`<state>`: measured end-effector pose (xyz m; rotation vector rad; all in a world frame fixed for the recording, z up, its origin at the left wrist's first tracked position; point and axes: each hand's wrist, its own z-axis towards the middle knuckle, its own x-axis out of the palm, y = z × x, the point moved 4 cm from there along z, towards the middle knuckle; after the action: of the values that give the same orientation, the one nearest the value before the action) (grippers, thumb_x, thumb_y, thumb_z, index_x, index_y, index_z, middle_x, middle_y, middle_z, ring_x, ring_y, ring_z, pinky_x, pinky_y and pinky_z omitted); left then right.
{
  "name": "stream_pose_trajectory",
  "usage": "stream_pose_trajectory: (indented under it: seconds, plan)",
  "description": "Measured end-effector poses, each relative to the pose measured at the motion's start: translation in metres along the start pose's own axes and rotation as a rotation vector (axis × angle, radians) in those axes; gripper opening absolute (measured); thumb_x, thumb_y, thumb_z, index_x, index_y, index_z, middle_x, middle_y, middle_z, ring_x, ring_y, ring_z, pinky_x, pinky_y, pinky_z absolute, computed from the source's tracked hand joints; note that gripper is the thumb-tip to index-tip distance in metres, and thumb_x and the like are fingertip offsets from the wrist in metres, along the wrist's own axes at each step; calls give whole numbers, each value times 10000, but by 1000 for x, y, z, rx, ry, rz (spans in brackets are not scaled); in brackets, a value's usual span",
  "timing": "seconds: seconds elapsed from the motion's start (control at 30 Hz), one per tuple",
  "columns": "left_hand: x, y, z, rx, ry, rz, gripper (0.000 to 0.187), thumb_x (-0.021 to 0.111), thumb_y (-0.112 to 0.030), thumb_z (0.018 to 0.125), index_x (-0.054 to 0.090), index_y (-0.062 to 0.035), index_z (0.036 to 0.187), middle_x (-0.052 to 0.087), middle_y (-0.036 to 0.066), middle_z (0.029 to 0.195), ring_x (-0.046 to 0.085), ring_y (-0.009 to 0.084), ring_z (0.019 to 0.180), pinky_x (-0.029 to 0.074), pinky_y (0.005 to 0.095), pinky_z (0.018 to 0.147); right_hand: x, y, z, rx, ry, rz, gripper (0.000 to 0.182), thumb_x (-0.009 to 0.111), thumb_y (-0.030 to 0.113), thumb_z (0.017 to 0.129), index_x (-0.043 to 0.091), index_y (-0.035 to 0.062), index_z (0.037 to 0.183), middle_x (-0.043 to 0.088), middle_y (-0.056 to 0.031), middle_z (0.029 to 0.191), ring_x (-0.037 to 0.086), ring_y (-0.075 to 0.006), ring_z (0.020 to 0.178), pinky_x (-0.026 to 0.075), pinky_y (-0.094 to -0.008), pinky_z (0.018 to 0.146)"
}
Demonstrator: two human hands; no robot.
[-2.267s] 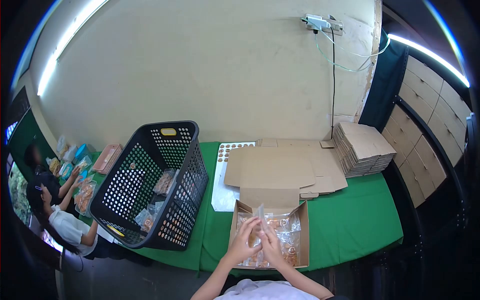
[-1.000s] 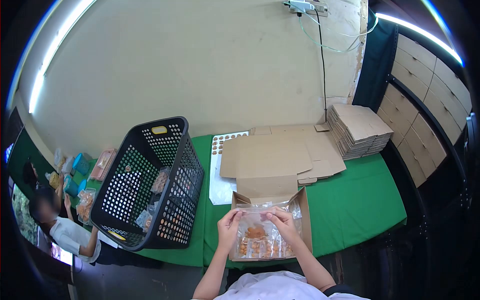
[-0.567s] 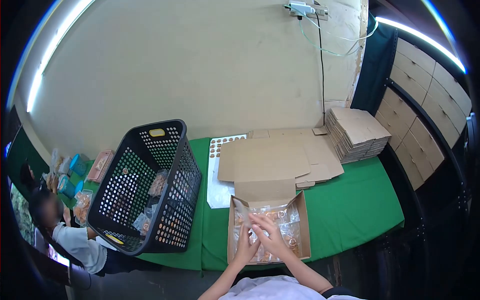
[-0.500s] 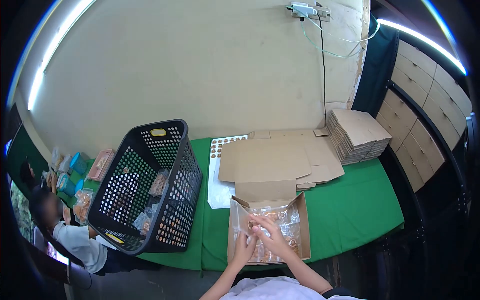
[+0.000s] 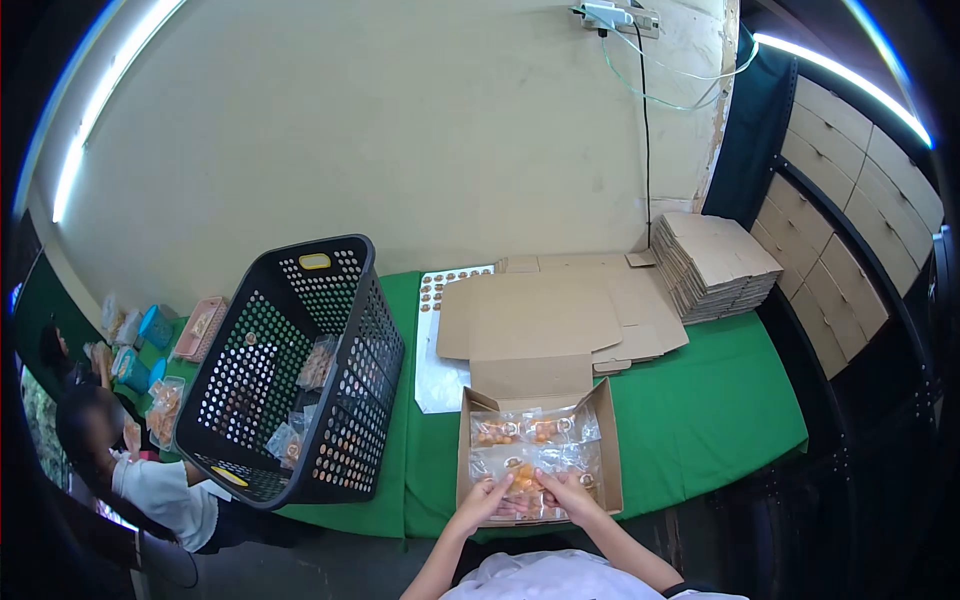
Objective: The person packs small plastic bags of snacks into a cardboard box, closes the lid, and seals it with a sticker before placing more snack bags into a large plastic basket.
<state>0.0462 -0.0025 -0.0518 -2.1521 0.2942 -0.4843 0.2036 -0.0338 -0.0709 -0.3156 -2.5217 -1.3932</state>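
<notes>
An open cardboard box [image 5: 611, 450] stands at the front of the green table, with clear packets of orange pieces [image 5: 497, 430] lying in it. Both hands are over the near half of the box, at either side of one clear packet [image 5: 521, 474]. My left hand [image 5: 487, 503] has its fingers closed on the packet's left side. On the right side, my right hand [image 5: 566, 494] pinches the same packet. Its lower part is partly hidden by the fingers.
A black perforated basket [image 5: 385, 370] with some packets stands on the left. Flat cardboard [image 5: 530, 315] and a white sticker sheet [image 5: 440, 385] lie behind the box. Stacked cartons [image 5: 715, 260] stand back right. Two people [image 5: 165, 490] are at far left.
The packet has come down from the box's left side to its near middle and lies flatter. My hands have moved apart and lower. The person at left has shifted slightly.
</notes>
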Motion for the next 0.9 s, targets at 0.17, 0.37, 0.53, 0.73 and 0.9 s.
stream_pose_trajectory:
  seconds: [0.17,0.37,0.53,0.73,0.9]
  plan:
    - [0,0,-1,17,-44,96,456,463,-423,866,573,6,760,553,49,572,521,90,478,420,194,482,2,8,-16,82,98,116,387,438,367,893,505,58,669,433,16,526,374,-63,472,304,-203,463]
    - [15,-7,-3,55,-63,38,483,450,-454,864,544,-29,653,474,7,495,436,68,417,341,190,401,6,30,-21,85,292,139,418,354,303,933,385,101,568,339,28,460,298,-93,447,276,-228,479]
    - [23,-2,-1,149,-34,-59,536,415,-493,864,525,-26,626,425,-11,472,376,51,399,297,185,377,11,35,-19,26,319,277,433,330,303,938,333,115,549,301,31,436,267,-91,432,256,-226,460]
    - [9,-13,1,197,-91,-83,533,401,-509,860,490,-49,607,394,-10,456,348,50,387,283,192,364,8,30,-14,37,306,271,449,321,327,937,337,103,549,281,27,442,280,-91,422,249,-228,441]
    - [15,-17,-3,243,-135,-13,514,395,-484,874,483,-48,614,434,8,483,391,61,394,317,198,367,6,29,-13,-33,330,123,469,334,343,932,369,93,537,348,13,478,345,-94,453,313,-220,479]
